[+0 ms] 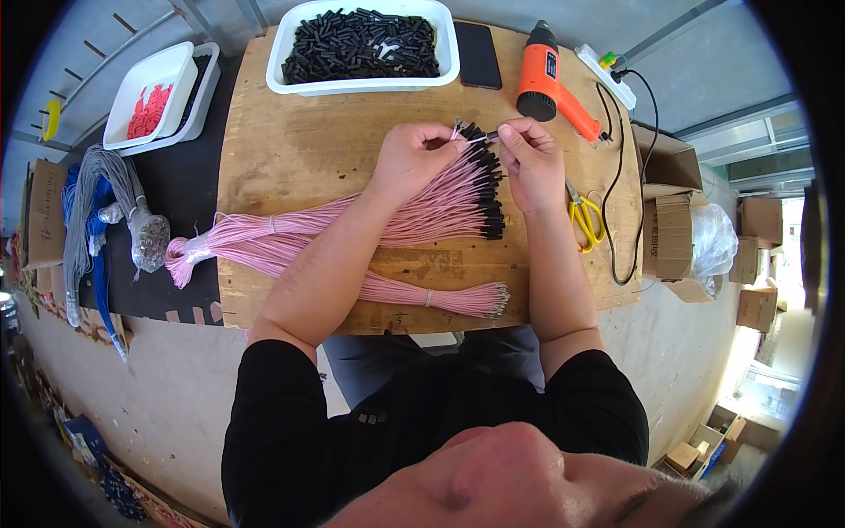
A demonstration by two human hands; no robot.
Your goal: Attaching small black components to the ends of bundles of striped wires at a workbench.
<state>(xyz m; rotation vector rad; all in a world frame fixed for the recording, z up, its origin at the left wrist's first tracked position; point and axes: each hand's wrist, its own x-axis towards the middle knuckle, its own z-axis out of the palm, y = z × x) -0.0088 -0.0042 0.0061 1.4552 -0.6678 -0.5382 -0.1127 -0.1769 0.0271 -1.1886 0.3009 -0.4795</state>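
Observation:
Between thumb and fingers my left hand (415, 160) pinches the end of a pink wire. My right hand (532, 162) is closed on a short black sleeve (493, 135), which meets that wire end between the two hands. Beneath them fans a bundle of pink wires (431, 207), many tipped with black sleeves (489, 198) along the right side. Nearer me lies a tied bundle of pink wires (440, 297) with bare metallic ends. Whether the held sleeve is fully over the wire end is too small to tell.
A white tub (363, 86) of black sleeves stands at the back, beside a dark phone (480, 56). An orange heat gun (547, 81), its black cord (620, 220) and yellow-handled scissors (584, 218) lie right. Left are grey wires (113, 167) and a white tray (158, 88) with red pieces.

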